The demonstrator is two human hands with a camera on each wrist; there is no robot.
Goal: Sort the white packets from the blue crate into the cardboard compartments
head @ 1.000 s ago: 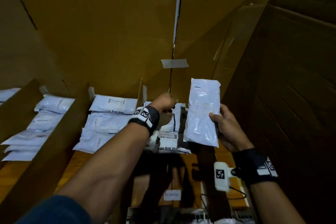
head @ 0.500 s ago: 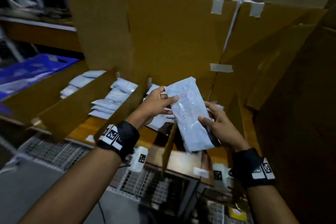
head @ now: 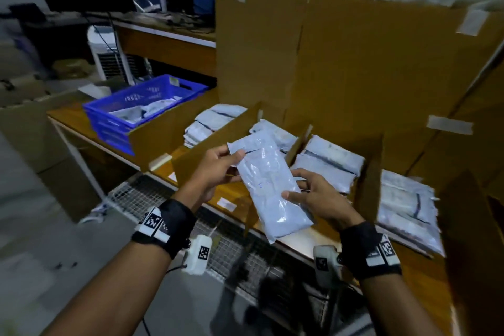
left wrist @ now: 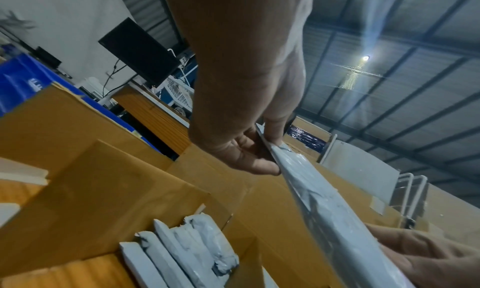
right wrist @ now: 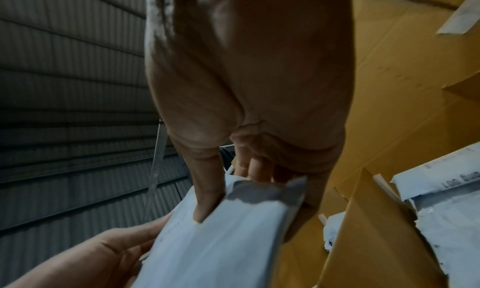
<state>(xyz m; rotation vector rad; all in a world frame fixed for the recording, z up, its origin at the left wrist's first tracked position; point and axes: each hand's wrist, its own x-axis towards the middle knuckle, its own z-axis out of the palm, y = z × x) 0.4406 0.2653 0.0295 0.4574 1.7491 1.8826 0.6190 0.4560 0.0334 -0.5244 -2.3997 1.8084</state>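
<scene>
A long white packet (head: 268, 185) hangs in the air in front of the cardboard compartments (head: 218, 133), held by both hands. My left hand (head: 218, 169) pinches its upper left corner between thumb and fingers; in the left wrist view that left hand (left wrist: 262, 148) nips the packet (left wrist: 324, 200) edge-on. My right hand (head: 313, 196) grips its lower right side, thumb on top, and the right wrist view shows the right hand (right wrist: 249, 181) with fingers under the packet (right wrist: 221, 237). The blue crate (head: 141, 106) stands at the far left with several packets inside.
Stacks of white packets (head: 327, 163) lie in the compartments, split by upright cardboard dividers (head: 297, 144). A tall cardboard back wall (head: 341, 63) rises behind. Below the wooden shelf edge (head: 237, 199) is a wire mesh rack (head: 163, 199). A white fan (head: 106, 54) stands beyond the crate.
My view has swung left and back, bringing the blue crate into sight. The left hand came off the compartments and took the packet's upper corner; the packet tilted and moved left, towards me.
</scene>
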